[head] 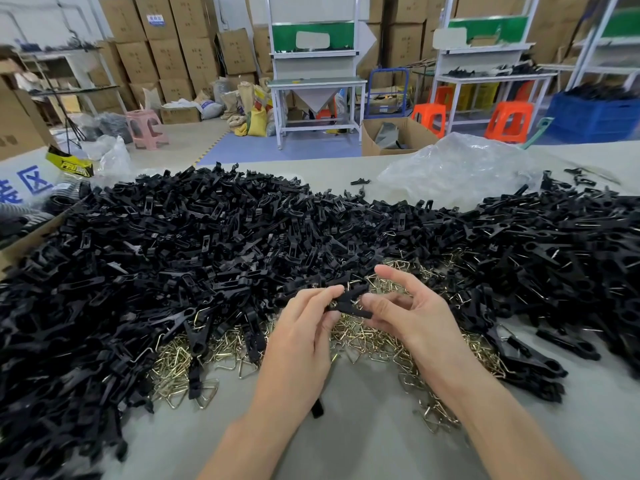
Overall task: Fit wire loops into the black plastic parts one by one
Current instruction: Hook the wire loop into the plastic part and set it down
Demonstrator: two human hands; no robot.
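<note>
Quick count: 2 hands, left hand (298,327) & right hand (412,313). 1 black clip (349,301) btwn them. Loose clips (207,230), wire loops (363,341): too many to count. 1 pink stool (147,128).

A: What are the black parts (207,237) made of?
B: Plastic, smooth, with a faint sheen.
A: And the loops (363,341)?
B: Thin metal wire, brassy and shiny.
A: The bench (363,427)?
B: Matt pale grey. The bag (450,168) is clear, glossy, crinkled plastic.

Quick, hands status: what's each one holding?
Left hand: pinches a black plastic part.
Right hand: grips the same part's other end.
</note>
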